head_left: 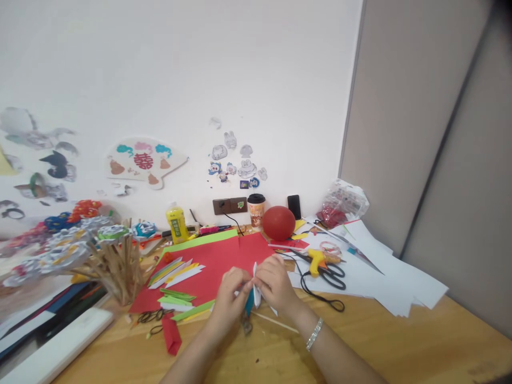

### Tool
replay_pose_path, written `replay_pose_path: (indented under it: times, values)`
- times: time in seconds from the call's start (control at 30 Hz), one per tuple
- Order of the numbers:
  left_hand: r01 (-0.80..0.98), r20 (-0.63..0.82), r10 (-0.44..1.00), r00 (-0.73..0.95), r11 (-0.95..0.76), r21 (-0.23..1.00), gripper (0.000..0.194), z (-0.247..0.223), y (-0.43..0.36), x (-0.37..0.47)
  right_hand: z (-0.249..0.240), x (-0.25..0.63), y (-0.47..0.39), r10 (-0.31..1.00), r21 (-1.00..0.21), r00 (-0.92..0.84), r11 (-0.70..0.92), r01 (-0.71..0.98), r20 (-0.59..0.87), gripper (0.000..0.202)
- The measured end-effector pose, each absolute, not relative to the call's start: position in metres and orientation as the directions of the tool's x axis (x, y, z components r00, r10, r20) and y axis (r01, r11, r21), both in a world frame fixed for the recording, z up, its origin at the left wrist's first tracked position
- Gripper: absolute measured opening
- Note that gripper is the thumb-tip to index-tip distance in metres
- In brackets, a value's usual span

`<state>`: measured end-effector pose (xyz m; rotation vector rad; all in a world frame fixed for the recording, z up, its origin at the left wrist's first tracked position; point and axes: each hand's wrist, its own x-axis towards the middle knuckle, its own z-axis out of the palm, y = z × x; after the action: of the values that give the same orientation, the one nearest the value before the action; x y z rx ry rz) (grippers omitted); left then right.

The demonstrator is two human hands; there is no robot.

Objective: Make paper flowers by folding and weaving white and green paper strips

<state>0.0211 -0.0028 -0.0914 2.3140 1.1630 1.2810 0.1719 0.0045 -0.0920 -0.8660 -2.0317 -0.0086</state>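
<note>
Close together over the front middle of the table, my left hand (232, 293) and my right hand (276, 282) pinch a folded piece of white paper (256, 296) between their fingertips. The white piece stands roughly upright between the two hands. A teal strip (249, 303) hangs just below my left fingers; whether it is joined to the white paper I cannot tell. Beneath the hands lie a small greyish thing (247, 324), too blurred to name, and a thin pale stick (276, 323). Red paper sheets (224, 256) spread out behind my left hand.
Right of my hands lie a yellow glue gun (317, 262) with its cord, black-handled scissors (334, 276) and white paper sheets (394, 277). A red balloon (279, 223), a lidded cup (256, 210) and a yellow bottle (176, 223) stand behind. Paper strips (176, 272) and a stick bundle (118, 266) are leftward.
</note>
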Motion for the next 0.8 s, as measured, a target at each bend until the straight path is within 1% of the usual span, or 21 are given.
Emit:
replay_pose_path:
  times: [0.07,0.13,0.2,0.27,0.3,0.33,0.4,0.47,0.53,0.63,0.7,0.73,0.8]
  values:
    - [0.578,0.640,0.696,0.324,-0.682,0.448,0.021,-0.086,-0.005,0.019,-0.088,0.173,0.003,0.568,-0.316,-0.355,0.765,0.561,0.743,0.027]
    - [0.640,0.674,0.640,0.369,-0.701,0.314,0.018,-0.084,-0.003,0.016,-0.087,0.175,0.004,0.583,-0.368,-0.318,0.762,0.533,0.748,0.021]
    - [0.686,0.708,0.586,0.394,-0.700,0.197,0.014,-0.086,0.001,0.011,-0.088,0.177,0.009,0.628,-0.481,-0.219,0.738,0.474,0.747,0.014]
    - [0.709,0.743,0.551,0.380,-0.689,0.148,0.014,-0.091,0.007,0.006,-0.093,0.178,0.016,0.717,-0.642,-0.107,0.673,0.367,0.689,0.026]
    - [0.714,0.752,0.552,0.361,-0.682,0.158,0.015,-0.093,0.010,0.005,-0.096,0.178,0.020,0.771,-0.722,-0.079,0.623,0.300,0.632,0.032]
    - [0.708,0.757,0.558,0.340,-0.682,0.184,0.015,-0.096,0.013,0.004,-0.100,0.178,0.024,0.819,-0.788,-0.076,0.569,0.234,0.569,0.034]
    - [0.670,0.740,0.597,0.309,-0.689,0.275,0.016,-0.101,0.016,0.005,-0.106,0.177,0.031,0.879,-0.868,-0.086,0.477,0.136,0.469,0.029]
    - [0.602,0.700,0.649,0.298,-0.697,0.390,0.016,-0.104,0.018,0.007,-0.110,0.176,0.037,0.898,-0.895,-0.081,0.438,0.086,0.432,0.021]
    - [0.541,0.645,0.716,0.269,-0.666,0.514,0.018,-0.107,0.020,0.008,-0.113,0.175,0.039,0.903,-0.902,-0.062,0.428,0.058,0.425,0.017]
    - [0.494,0.576,0.805,0.143,-0.562,0.663,0.025,-0.109,0.025,0.007,-0.114,0.175,0.040,0.901,-0.902,-0.068,0.431,0.031,0.428,0.014]
    - [0.512,0.561,0.823,0.088,-0.521,0.683,0.029,-0.109,0.029,0.004,-0.115,0.174,0.039,0.900,-0.903,-0.086,0.430,0.021,0.427,0.013]
    - [0.538,0.568,0.818,0.087,-0.519,0.664,0.030,-0.108,0.031,0.003,-0.115,0.172,0.038,0.900,-0.902,-0.091,0.431,0.022,0.427,0.012]
    - [0.616,0.589,0.799,0.120,-0.526,0.587,0.027,-0.107,0.032,0.001,-0.116,0.169,0.035,0.896,-0.897,-0.095,0.439,0.050,0.433,0.011]
